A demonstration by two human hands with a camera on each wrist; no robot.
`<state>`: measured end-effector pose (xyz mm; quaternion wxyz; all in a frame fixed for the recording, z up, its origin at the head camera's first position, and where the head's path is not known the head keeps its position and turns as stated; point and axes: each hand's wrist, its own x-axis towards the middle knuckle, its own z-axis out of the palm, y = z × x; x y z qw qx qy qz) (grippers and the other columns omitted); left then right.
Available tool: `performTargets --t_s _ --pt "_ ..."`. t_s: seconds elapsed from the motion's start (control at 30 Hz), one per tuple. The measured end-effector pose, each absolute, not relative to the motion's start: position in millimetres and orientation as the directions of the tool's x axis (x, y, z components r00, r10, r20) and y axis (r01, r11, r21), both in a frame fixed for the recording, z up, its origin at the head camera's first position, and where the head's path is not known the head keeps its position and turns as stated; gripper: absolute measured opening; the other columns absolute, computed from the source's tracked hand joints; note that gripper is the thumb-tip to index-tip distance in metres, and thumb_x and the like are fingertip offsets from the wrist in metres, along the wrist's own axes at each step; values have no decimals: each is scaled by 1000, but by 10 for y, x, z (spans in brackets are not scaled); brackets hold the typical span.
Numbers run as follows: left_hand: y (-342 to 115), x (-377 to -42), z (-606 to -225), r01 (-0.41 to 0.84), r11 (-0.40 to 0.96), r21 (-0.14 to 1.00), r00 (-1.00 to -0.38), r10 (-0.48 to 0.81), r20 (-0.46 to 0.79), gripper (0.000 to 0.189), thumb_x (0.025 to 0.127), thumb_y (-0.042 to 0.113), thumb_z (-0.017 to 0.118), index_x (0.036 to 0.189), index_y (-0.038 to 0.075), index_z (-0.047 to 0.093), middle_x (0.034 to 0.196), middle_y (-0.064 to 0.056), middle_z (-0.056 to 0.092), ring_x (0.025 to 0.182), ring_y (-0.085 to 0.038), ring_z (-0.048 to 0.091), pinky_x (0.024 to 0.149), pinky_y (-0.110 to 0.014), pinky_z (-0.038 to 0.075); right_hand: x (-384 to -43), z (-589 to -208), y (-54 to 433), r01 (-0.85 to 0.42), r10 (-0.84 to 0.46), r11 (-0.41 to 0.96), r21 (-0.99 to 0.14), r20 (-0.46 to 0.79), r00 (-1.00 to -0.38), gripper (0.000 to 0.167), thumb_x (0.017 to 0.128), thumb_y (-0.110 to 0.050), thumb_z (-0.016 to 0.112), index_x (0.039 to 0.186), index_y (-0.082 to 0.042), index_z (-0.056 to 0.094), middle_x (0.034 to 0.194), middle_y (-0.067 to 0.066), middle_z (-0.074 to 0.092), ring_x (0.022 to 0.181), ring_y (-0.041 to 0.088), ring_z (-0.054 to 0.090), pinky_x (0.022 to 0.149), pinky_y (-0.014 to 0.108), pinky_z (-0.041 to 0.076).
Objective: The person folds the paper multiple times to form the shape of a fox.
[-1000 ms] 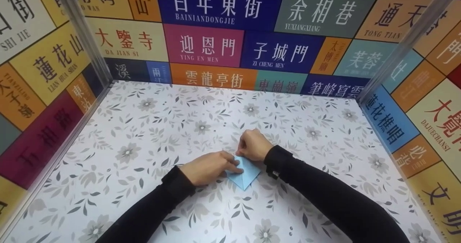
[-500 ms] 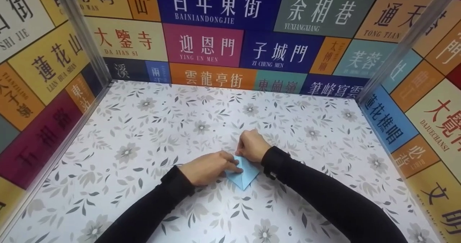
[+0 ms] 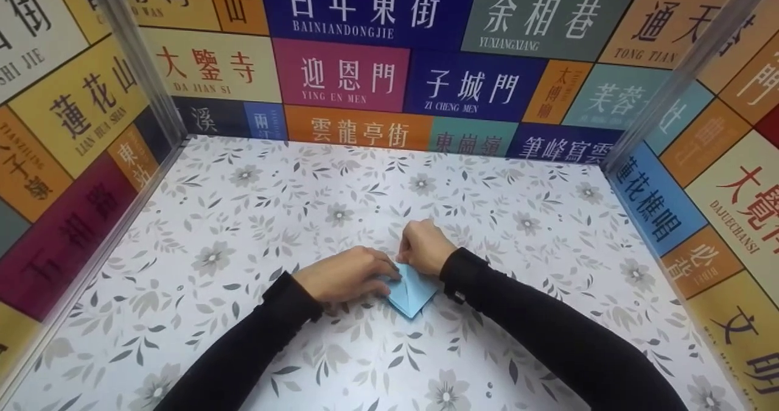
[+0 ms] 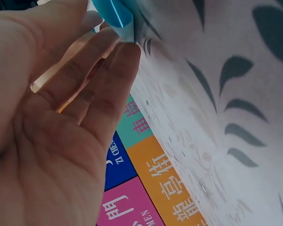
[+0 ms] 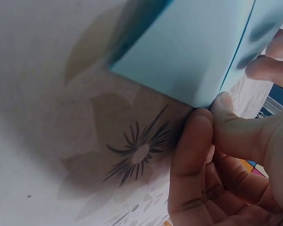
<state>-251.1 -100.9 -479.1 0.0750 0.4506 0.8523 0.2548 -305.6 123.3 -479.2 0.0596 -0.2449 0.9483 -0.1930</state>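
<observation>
A light-blue sheet of paper [image 3: 412, 292], folded into a small diamond, lies on the patterned table with a crease running along its middle. My right hand [image 3: 426, 246] pinches its far corner between thumb and index finger; the right wrist view shows the thumb [image 5: 224, 106] on the paper's tip, other fingers curled below. My left hand [image 3: 347, 274] is at the paper's left edge, its fingertips right at the rim. In the left wrist view the left fingers [image 4: 115, 89] reach fairly straight toward the blue paper [image 4: 117, 14], whose layers stand slightly apart there.
The white table [image 3: 274, 216] carries a grey flower and leaf print. Upright panels with coloured street-name signs [image 3: 353, 76] border it at the back and both sides, with clear corner strips [image 3: 660, 64] where they meet.
My left hand has drawn slightly left, its thumb coming off the paper's face to the left edge. The paper's layers now show apart at the lower left. My right hand keeps its pinch.
</observation>
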Motion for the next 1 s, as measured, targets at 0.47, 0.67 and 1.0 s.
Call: performTargets --t_s 0.47,0.67,1.0 --pt "-898 -2730 -4878 705 572 420 -679 715 167 14 106 9 83 116 9 92 103 -10 85 96 -28 83 92 -40 70 -3055 -4792 1268 -454 -501 786 -420 -2 -865 10 92 -2 93 84 -3 88 79 9 85 69 23 75 69 37 65" --pt "-904 -2734 -4919 731 541 416 -652 734 192 13 106 6 82 111 9 93 97 -9 79 86 -24 76 80 -36 66 -3055 -4773 1283 -468 -521 769 -436 -2 -853 11 92 0 92 82 -1 87 76 11 84 61 16 66 60 26 52" --pt "-967 -2742 -4952 720 526 452 -657 726 201 10 102 6 86 108 8 93 96 -9 83 89 -26 79 86 -37 68 -3054 -4750 1264 -469 -518 776 -422 0 -856 12 92 -4 95 82 -2 88 78 11 85 65 23 73 62 31 60"
